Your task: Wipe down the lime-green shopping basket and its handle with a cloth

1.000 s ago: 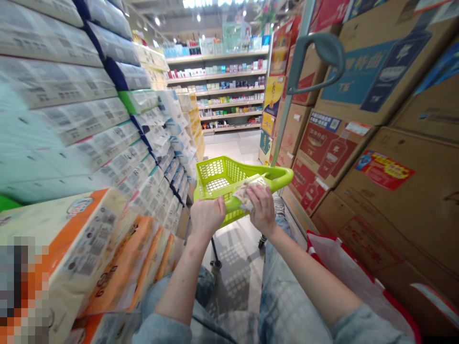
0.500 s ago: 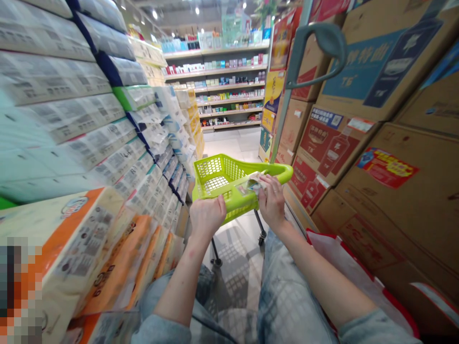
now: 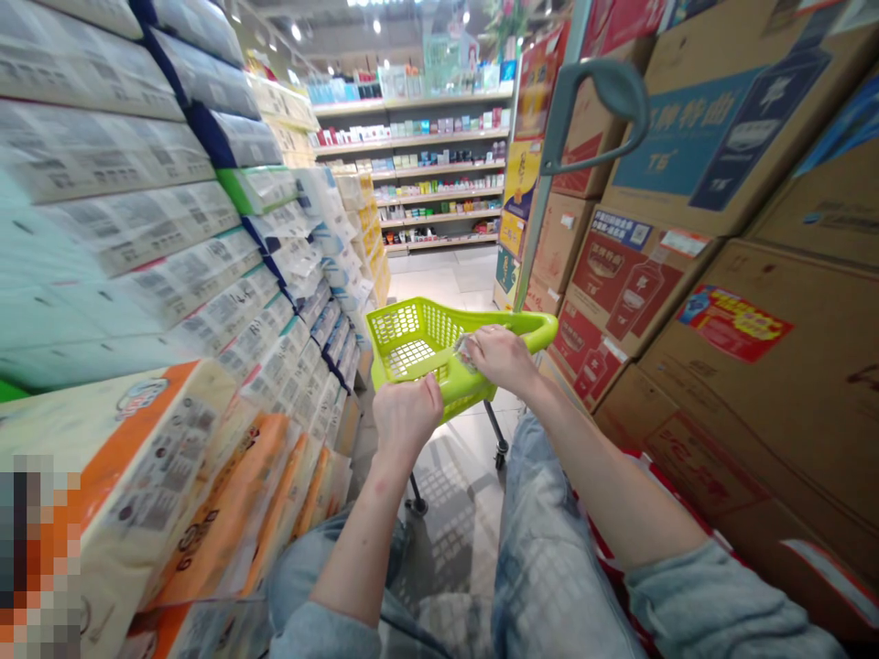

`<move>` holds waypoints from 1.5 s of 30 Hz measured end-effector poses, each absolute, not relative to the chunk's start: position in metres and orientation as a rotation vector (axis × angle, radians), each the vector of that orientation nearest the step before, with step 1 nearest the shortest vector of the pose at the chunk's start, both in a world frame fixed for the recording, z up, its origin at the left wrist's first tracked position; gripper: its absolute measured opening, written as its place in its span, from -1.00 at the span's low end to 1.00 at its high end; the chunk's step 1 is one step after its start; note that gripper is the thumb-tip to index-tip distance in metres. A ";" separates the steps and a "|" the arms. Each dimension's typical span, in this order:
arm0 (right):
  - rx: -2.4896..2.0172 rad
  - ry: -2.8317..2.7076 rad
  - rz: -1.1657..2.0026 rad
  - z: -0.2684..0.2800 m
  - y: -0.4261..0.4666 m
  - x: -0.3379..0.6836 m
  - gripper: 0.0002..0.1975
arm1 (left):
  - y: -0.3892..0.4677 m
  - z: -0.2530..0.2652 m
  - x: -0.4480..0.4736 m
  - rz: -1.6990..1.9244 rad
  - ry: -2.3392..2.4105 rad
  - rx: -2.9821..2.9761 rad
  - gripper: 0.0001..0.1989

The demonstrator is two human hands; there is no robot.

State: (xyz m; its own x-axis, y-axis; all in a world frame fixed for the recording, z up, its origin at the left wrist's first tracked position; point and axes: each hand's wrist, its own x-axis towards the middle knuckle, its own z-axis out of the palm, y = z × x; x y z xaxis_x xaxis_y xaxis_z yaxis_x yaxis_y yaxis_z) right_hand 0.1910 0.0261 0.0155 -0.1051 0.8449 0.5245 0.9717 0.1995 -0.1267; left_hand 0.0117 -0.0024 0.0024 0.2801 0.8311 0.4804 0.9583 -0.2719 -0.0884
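A lime-green shopping basket (image 3: 412, 312) with lattice sides is mounted on dark legs with casters, and nothing shows inside it. My left hand (image 3: 408, 412) is closed around the near edge of its rim. My right hand (image 3: 504, 358) presses a small crumpled whitish piece (image 3: 465, 348), either tissue or thin wrapper, onto the same rim farther right. Most of that piece is hidden beneath my fingers. Right of the basket rises a pole topped by a grey loop handle (image 3: 559, 119).
Stacked tissue packs (image 3: 165, 215) line the left side, with orange-and-cream packs (image 3: 226, 503) close by. Cardboard cartons (image 3: 762, 403) are piled on the right. Shelves of small boxes (image 3: 439, 146) stand across the far end. A red-edged item (image 3: 622, 467) lies beside my right leg.
My right hand has slid left along the rim, covering more of the crumpled piece, and has turned palm-down. My left hand keeps its grip. The basket has barely shifted.
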 end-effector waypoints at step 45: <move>-1.796 -2.220 -0.238 0.030 0.021 0.175 -0.57 | -0.005 0.000 0.014 -0.587 -1.717 -2.194 -0.37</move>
State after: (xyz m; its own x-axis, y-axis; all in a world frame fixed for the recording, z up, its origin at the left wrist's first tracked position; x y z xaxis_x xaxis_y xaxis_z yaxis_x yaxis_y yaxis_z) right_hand 0.1745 0.0206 0.0299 -0.1909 0.9301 0.3137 0.9755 0.2152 -0.0445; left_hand 0.0136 -0.0052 0.0004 0.2051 0.8494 0.4862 0.9693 -0.2452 0.0196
